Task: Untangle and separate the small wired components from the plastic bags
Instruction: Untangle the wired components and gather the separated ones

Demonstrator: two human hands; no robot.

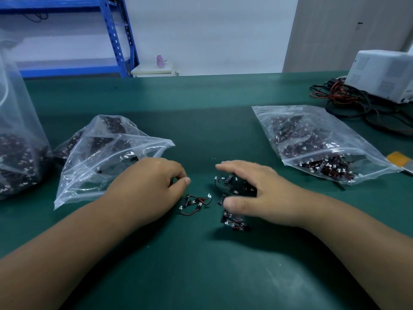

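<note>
Right hand (257, 193) is hovering open over centre-frame components (233, 190); left hand (152, 186) is curling, contents unclear; tugging risks snapping wires.

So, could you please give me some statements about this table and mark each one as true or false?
1. Some loose wired components lie on the green mat. True.
2. One hand is inside a bag. False: the right hand is spread over loose components and the left hand is beside them, both outside the bags.
3. Three clear bags hold components: left bag, middle bag, right bag. True.
4. A white box stands at the left edge. False: the white device stands far right, beside tangled cables.
</note>
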